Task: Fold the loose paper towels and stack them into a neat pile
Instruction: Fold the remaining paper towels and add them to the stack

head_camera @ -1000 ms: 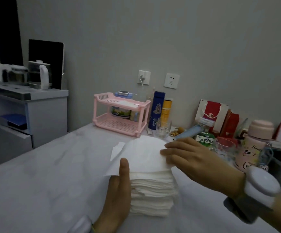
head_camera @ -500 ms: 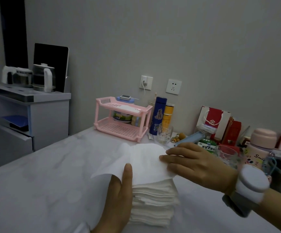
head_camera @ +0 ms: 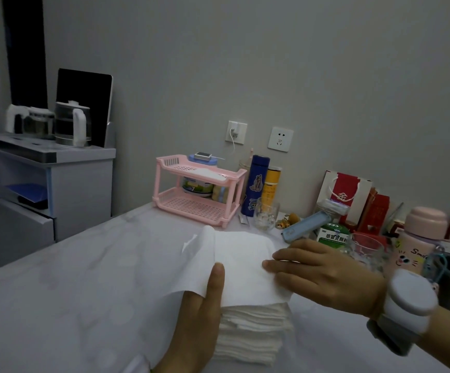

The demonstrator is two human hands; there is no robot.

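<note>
I reckon the top sheet (head_camera: 240, 265) is limp, feather-light and easily torn, best taken by an edge; my left hand (head_camera: 197, 319) pinches its overhanging left edge, thumb on top; my right hand (head_camera: 323, 275) presses it flat, gripping nothing; it lies atop the pile (head_camera: 253, 332) on the counter (head_camera: 70, 292), long axis left-right, flap pointing left.

— What is the left hand (head_camera: 199, 319) doing?
— It is pinching the loose sheet (head_camera: 245, 270) at its near left edge, thumb lying on top, fingers tucked underneath.
— And the right hand (head_camera: 323, 275)?
— It is pressing flat on the sheet's right side, fingers straight.
— Where is the sheet lying?
— It is draping over the stack of folded towels (head_camera: 253, 335) on the white table (head_camera: 70, 292), its far left part curling upward. A pink rack (head_camera: 199, 189) and a blue flask (head_camera: 254, 184) are standing behind, by the wall.
</note>
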